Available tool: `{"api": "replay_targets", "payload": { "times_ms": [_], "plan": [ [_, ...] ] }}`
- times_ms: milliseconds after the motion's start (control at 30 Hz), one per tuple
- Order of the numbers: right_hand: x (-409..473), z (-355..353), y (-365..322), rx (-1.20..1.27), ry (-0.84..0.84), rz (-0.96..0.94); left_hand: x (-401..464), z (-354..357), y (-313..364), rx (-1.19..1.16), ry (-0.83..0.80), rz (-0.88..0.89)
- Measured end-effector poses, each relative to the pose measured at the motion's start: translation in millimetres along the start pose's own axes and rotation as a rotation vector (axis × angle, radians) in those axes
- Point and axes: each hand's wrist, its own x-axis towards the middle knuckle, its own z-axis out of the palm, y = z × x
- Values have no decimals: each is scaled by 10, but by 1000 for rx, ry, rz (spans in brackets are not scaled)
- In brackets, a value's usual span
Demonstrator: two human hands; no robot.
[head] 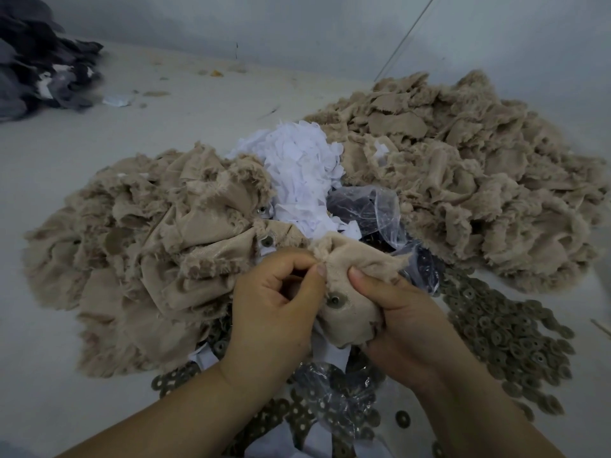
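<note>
Beige fabric scrap (pixel 350 312): up off the tabletop (pixel 165 120), bunched between both hands at the near centre, frayed edge on top.
Snap button (pixel 333 300): metal, set in the scrap's front face, right between the two thumbs.
Left hand (pixel 274 312): fingers curled, thumb and forefinger pinching the scrap's frayed left edge.
Right hand (pixel 406 322): thumb pressed on the cloth, fingers wrapped under it, a full grip.
Left pile (pixel 139 259): beige frayed pieces heaped just beyond the left hand.
Right pile (pixel 463 180): more beige offcuts, a bigger heap, far right.
White scraps (pixel 297 173): a mound wedged between the two beige piles.
Plastic bag (pixel 367 206): clear, crumpled, dark pieces inside, just behind the scrap.
Metal discs (pixel 506 332): holed rounds spread thick to the right of the right hand.
Dark cloth (pixel 39 64): piled in the far left corner, well apart.
</note>
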Motion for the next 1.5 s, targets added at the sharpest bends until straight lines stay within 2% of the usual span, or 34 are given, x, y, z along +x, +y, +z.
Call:
{"api": "replay_targets", "payload": {
  "times_ms": [233,533,700,733,800,833,867,933,967,1033,1067,1167,1233,1300,1433,1500],
  "plan": [
    [-11,-8,16,-59,32,-37,-15,9,-9,98,-37,61],
    [13,-89,13,-15,9,150,0,31,-20,201,-12,122],
    [57,-105,18,48,46,208,121,-12,-29,194,-74,-92],
    [63,-111,12,86,59,219,154,-49,1,238,-76,-71],
    [68,-125,-14,139,72,232,206,-132,115,417,-95,171],
    [67,-125,-29,152,72,242,209,-164,175,496,-172,327],
    [73,-130,-38,158,75,258,192,-184,239,542,-318,430],
    [85,-146,-38,155,97,297,124,-215,331,635,-665,455],
    [85,-150,-33,150,107,314,91,-219,348,749,-781,473],
    [93,-158,-25,129,120,326,26,-195,343,1038,-953,531],
    [102,-165,-25,119,132,323,-14,-160,315,1119,-978,567],
    [118,-166,-30,114,171,318,-84,-61,230,1222,-853,748],
    [118,-154,-28,123,177,318,-89,-59,188,1154,-749,790],
    [119,-152,-22,130,189,305,-64,-88,198,974,-672,647],
    [139,-158,-8,157,214,267,17,-125,229,535,-396,148],
    [140,-150,3,157,234,229,51,-108,239,393,-276,57]
  ]
}}
